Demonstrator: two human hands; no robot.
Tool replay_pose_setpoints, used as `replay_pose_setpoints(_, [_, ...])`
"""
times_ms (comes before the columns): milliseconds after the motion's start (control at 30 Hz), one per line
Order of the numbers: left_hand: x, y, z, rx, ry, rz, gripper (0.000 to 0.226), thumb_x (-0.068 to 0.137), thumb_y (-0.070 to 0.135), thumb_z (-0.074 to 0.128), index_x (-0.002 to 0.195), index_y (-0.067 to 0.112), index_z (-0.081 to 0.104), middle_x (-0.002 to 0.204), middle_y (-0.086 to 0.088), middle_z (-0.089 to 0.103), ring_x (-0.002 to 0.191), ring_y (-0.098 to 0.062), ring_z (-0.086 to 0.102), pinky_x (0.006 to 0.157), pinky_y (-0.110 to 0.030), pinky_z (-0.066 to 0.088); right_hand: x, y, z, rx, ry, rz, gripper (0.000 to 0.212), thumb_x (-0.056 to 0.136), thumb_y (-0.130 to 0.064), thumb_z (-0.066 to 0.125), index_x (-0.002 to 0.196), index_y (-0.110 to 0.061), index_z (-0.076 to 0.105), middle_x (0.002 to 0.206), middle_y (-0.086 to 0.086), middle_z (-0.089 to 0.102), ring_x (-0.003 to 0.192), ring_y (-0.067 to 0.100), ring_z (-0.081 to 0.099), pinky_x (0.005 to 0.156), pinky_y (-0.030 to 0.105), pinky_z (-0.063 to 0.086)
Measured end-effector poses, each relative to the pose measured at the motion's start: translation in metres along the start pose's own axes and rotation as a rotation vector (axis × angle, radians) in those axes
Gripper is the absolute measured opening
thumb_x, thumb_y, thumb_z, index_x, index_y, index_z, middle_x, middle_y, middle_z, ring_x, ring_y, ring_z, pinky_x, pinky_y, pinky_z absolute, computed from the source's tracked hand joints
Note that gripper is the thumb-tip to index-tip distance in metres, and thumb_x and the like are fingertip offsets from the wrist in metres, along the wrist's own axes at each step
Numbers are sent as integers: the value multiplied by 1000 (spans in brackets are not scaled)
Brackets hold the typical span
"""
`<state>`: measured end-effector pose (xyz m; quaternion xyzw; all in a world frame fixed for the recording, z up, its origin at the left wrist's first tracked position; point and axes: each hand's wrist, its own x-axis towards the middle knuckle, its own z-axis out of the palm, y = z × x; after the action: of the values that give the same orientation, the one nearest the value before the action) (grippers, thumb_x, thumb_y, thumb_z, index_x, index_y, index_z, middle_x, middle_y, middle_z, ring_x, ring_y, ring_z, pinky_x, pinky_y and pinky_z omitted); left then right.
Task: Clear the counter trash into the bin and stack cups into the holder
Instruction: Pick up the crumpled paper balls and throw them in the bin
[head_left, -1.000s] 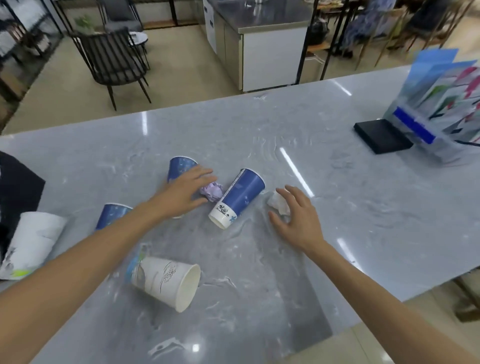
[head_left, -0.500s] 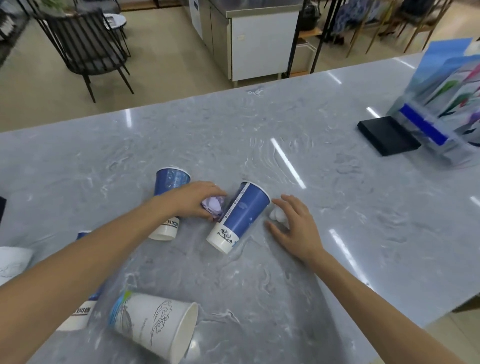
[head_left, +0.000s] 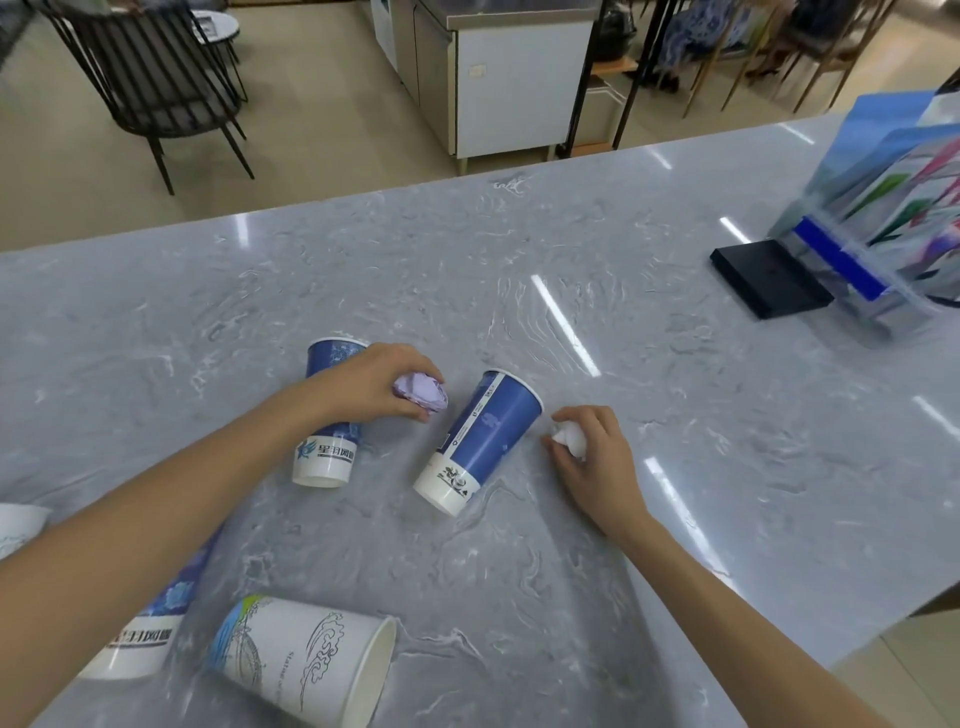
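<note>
My left hand (head_left: 371, 384) is closed around a crumpled purple paper ball (head_left: 421, 392), held just above a blue cup (head_left: 327, 431) lying on the grey marble counter (head_left: 467, 270). My right hand (head_left: 597, 457) grips a crumpled white paper ball (head_left: 569, 439) right beside a second blue cup (head_left: 480, 439), which lies on its side with its white base toward me. A white cup with wave drawings (head_left: 306, 657) lies near the front edge. Another blue cup (head_left: 145, 634) is partly hidden under my left forearm.
A black flat box (head_left: 769, 278) and a clear stand of colourful leaflets (head_left: 883, 218) sit at the counter's right. The edge of a white cup (head_left: 18, 525) shows at far left. Beyond the counter are a black chair (head_left: 156, 88) and a steel cabinet (head_left: 498, 73).
Both hands have closed on the paper balls: the left has lifted the purple one off the counter, the right has curled around the white one. The view has shifted closer.
</note>
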<state>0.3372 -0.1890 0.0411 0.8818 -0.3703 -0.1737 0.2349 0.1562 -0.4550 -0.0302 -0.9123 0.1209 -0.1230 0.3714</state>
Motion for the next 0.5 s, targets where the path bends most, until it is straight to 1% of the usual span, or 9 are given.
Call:
replay_pose_setpoints(33, [-3, 2, -2, -14, 21, -3, 44, 75, 33, 88, 116, 26, 72, 112, 4, 69, 104, -13, 61, 94, -31, 48, -2, -1, -2, 19, 14, 17, 23, 92, -17, 72, 114, -21, 65, 119, -4, 55, 95, -1, 54, 85, -2, 35])
replay_pose_setpoints(67, [-6, 5, -3, -29, 42, -8, 44, 74, 33, 88, 115, 26, 72, 111, 4, 70, 104, -13, 62, 94, -30, 48, -5, -3, -4, 36, 32, 32, 23, 92, -17, 73, 113, -24, 65, 118, -4, 56, 94, -5, 54, 84, -4, 35])
replay_pose_setpoints(167, [-17, 13, -4, -82, 98, -37, 44, 74, 35, 88, 114, 29, 72, 110, 7, 69, 104, -11, 62, 90, -25, 47, -14, -9, -12, 95, 92, 52, 28, 91, -18, 74, 109, -36, 61, 114, -6, 59, 100, -15, 54, 82, -2, 38])
replay_pose_setpoints(267, [-33, 22, -3, -90, 134, -51, 44, 76, 37, 87, 116, 31, 71, 112, 8, 68, 105, -10, 61, 90, -24, 46, -26, -20, -22, 152, 125, 52, 33, 92, -22, 74, 106, -46, 57, 109, -12, 60, 100, -14, 56, 81, -1, 39])
replay_pose_setpoints(333, [-46, 27, -2, -82, 152, -60, 43, 77, 39, 85, 117, 33, 70, 112, 10, 68, 104, -9, 61, 88, -19, 45, -35, -26, -28, 192, 134, 64, 36, 92, -25, 74, 102, -53, 55, 107, -15, 61, 99, -13, 57, 80, -2, 39])
replay_pose_setpoints(400, [-60, 33, 0, -90, 182, -76, 40, 77, 38, 85, 114, 34, 70, 109, 14, 69, 101, -6, 62, 83, -12, 44, -44, -32, -34, 223, 140, 85, 33, 92, -29, 74, 99, -55, 55, 107, -17, 62, 98, -13, 58, 78, -2, 40])
replay_pose_setpoints(433, [-68, 37, 1, -98, 203, -86, 38, 77, 37, 85, 112, 34, 71, 106, 15, 70, 98, -5, 63, 80, -11, 45, -48, -35, -36, 233, 136, 92, 31, 92, -31, 74, 98, -54, 56, 106, -17, 62, 98, -13, 58, 77, -2, 40])
replay_pose_setpoints(500, [-84, 46, 4, -129, 242, -108, 34, 75, 37, 86, 107, 34, 73, 100, 16, 72, 92, -3, 65, 78, -19, 50, -55, -39, -40, 250, 121, 105, 27, 91, -33, 75, 97, -51, 57, 105, -15, 63, 96, -14, 57, 75, 0, 42])
